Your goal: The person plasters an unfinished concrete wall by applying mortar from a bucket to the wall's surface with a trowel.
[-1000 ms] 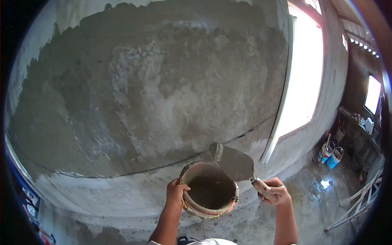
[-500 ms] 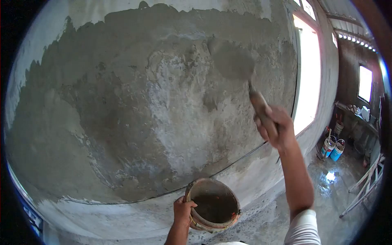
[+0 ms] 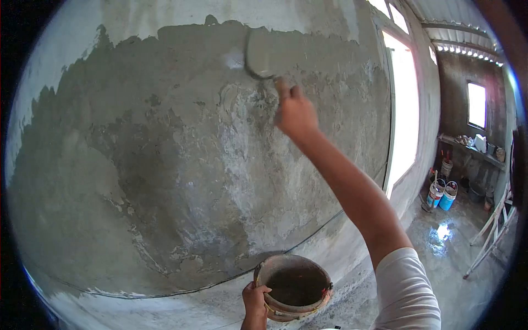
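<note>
My right hand [image 3: 297, 114] is closed around the handle of a plastering trowel, its arm stretched up and across to the wall. The trowel's blade [image 3: 263, 55] is against the wet grey plaster [image 3: 181, 60] near its upper edge; its handle is mostly hidden by my fingers. Below, my left hand [image 3: 255, 301] grips the left side of a mortar-stained bucket [image 3: 292, 263], thumb over the rim. Dark grey mortar [image 3: 297, 286] lies inside the bucket. In the wall's middle, a rough, paler patch [image 3: 242, 148] shows between smoother plastered areas.
A bright window opening [image 3: 403, 104] is to the right. A dark line [image 3: 313, 234] runs along the wall's lower part. Farther back are paint buckets [image 3: 448, 196] on the wet floor [image 3: 434, 264], a cluttered shelf [image 3: 478, 151] and a metal frame [image 3: 489, 242].
My right hand has moved the trowel up and left, from the rough patch toward the plaster's upper edge. The bucket, still in my left hand, appears slightly lower and farther right in view.
</note>
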A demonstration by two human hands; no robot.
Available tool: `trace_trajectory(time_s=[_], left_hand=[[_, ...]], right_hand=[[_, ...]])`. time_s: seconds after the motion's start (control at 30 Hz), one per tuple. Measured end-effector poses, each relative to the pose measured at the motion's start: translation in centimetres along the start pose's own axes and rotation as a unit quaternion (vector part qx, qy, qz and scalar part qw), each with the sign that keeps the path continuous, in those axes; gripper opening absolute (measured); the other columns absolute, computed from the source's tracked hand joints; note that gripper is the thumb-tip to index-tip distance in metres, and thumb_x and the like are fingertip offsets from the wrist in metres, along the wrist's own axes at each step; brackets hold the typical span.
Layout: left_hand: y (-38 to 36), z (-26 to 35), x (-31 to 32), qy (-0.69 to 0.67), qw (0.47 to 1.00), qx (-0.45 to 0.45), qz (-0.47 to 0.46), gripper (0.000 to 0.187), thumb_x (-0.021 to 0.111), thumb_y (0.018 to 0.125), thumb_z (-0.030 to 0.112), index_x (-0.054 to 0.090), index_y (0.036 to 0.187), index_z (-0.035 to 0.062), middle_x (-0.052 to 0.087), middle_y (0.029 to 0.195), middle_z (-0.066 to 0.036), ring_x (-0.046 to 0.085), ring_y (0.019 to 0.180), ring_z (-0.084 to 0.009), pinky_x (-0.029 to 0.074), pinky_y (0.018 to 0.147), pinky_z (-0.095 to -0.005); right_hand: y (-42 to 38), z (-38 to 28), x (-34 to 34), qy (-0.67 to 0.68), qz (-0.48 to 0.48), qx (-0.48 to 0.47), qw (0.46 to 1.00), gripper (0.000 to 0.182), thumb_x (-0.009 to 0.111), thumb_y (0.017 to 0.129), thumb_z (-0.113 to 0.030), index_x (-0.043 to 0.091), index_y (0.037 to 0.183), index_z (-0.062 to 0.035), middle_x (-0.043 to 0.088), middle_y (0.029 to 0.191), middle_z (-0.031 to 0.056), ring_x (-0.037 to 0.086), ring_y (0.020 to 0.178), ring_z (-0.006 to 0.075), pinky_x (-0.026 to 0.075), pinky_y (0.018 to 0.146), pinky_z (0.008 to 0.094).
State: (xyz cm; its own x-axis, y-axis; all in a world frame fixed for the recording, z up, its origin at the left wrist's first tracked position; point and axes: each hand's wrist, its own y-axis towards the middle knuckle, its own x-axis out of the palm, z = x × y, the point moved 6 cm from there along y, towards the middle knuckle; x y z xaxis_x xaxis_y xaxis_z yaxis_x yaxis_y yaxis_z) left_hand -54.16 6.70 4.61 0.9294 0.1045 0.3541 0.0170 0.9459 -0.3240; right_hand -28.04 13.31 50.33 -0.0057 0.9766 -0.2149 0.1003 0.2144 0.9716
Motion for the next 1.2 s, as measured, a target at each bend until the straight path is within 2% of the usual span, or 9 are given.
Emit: trace_trajectory(time_s=[0.07,0.17,0.4,0.47,0.57,0.67,0.8,1.03,1.2], left_hand=[[0.7,-0.3,-0.4,0.045,0.999,0.013,0.002,0.03,0.068,0.069,-0.003,0.067,0.099,-0.0045,0.059,0.079,-0.009,0.056,0.068,-0.0263,0.045,0.064,-0.0434],[1.5,-0.6,-0.7,0.045,0.998,0.036,-0.022,0.028,0.067,0.068,-0.004,0.067,0.096,-0.005,0.059,0.078,-0.009,0.056,0.067,-0.0259,0.045,0.064,-0.042],[-0.2,1.0,-1.5,0.049,0.998,0.042,-0.011,0.025,0.066,0.064,-0.006,0.066,0.09,-0.0044,0.062,0.081,-0.009,0.056,0.067,-0.0249,0.044,0.064,-0.0405],[-1.2,1.4,-2.2,0.086,0.995,0.036,0.023,0.024,0.065,0.064,-0.006,0.066,0.088,-0.0039,0.063,0.081,-0.009,0.056,0.068,-0.0254,0.045,0.065,-0.0399],[1.3,-0.6,-4.8,0.127,0.988,0.084,0.021,0.022,0.066,0.065,-0.005,0.065,0.086,-0.0038,0.063,0.08,-0.009,0.057,0.068,-0.0263,0.045,0.065,-0.0395],[1.2,-0.6,-6.2,0.116,0.989,0.019,0.089,0.023,0.066,0.064,-0.004,0.067,0.086,-0.0043,0.064,0.077,-0.009,0.057,0.067,-0.0272,0.046,0.065,-0.04],[0.5,0.0,-6.1,0.121,0.989,0.069,0.054,0.023,0.066,0.062,-0.003,0.066,0.085,-0.0042,0.064,0.077,-0.01,0.057,0.067,-0.0273,0.046,0.063,-0.0409],[0.6,0.0,-7.9,0.121,0.986,0.098,0.055,0.024,0.067,0.061,-0.003,0.065,0.086,-0.0046,0.063,0.077,-0.01,0.056,0.067,-0.0269,0.046,0.064,-0.043],[0.2,0.6,-8.5,0.131,0.984,0.073,0.097,0.023,0.068,0.062,-0.002,0.063,0.085,-0.0035,0.06,0.073,-0.01,0.054,0.064,-0.0273,0.047,0.067,-0.0462]], right_hand=[[-1.2,-2.6,1.7,-0.017,-0.02,-0.082,0.996,0.075,0.064,0.079,-0.006,0.036,0.149,-0.0103,0.058,0.107,0.0247,0.067,0.081,0.0446,0.058,0.072,0.05],[-2.6,-5.6,0.3,0.044,-0.043,-0.133,0.989,0.078,0.066,0.077,-0.007,0.036,0.149,-0.0097,0.058,0.111,0.025,0.067,0.081,0.044,0.058,0.072,0.0504],[1.5,1.9,-3.0,0.079,0.131,0.01,0.988,0.068,0.066,0.076,-0.006,0.048,0.142,-0.0043,0.063,0.096,0.0255,0.066,0.081,0.0432,0.056,0.072,0.0508],[2.4,2.5,-1.6,0.075,0.078,0.03,0.994,0.077,0.075,0.072,-0.011,0.045,0.142,-0.003,0.064,0.099,0.0249,0.067,0.094,0.0441,0.056,0.079,0.0497],[2.4,-1.0,0.8,0.129,0.085,0.061,0.986,0.068,0.068,0.074,-0.007,0.05,0.14,-0.0023,0.064,0.097,0.0272,0.066,0.084,0.0446,0.055,0.074,0.0506],[1.7,-7.7,-0.5,0.127,0.023,-0.007,0.992,0.08,0.073,0.071,-0.009,0.043,0.144,-0.0011,0.063,0.108,0.027,0.066,0.087,0.045,0.057,0.077,0.05],[1.2,-12.8,-2.8,0.129,-0.065,-0.105,0.984,0.088,0.079,0.069,-0.012,0.04,0.148,-0.0059,0.062,0.11,0.0269,0.067,0.088,0.0437,0.058,0.078,0.05],[3.5,-8.1,-2.1,0.11,0.045,0.01,0.993,0.084,0.079,0.075,-0.018,0.039,0.147,-0.0028,0.06,0.113,0.0273,0.068,0.088,0.0431,0.058,0.078,0.0492],[-0.2,-14.5,2.1,0.025,0.002,-0.02,0.999,0.057,0.061,0.082,-0.002,0.046,0.135,0.0101,0.057,0.107,0.0306,0.069,0.081,0.0411,0.059,0.067,0.0453]])
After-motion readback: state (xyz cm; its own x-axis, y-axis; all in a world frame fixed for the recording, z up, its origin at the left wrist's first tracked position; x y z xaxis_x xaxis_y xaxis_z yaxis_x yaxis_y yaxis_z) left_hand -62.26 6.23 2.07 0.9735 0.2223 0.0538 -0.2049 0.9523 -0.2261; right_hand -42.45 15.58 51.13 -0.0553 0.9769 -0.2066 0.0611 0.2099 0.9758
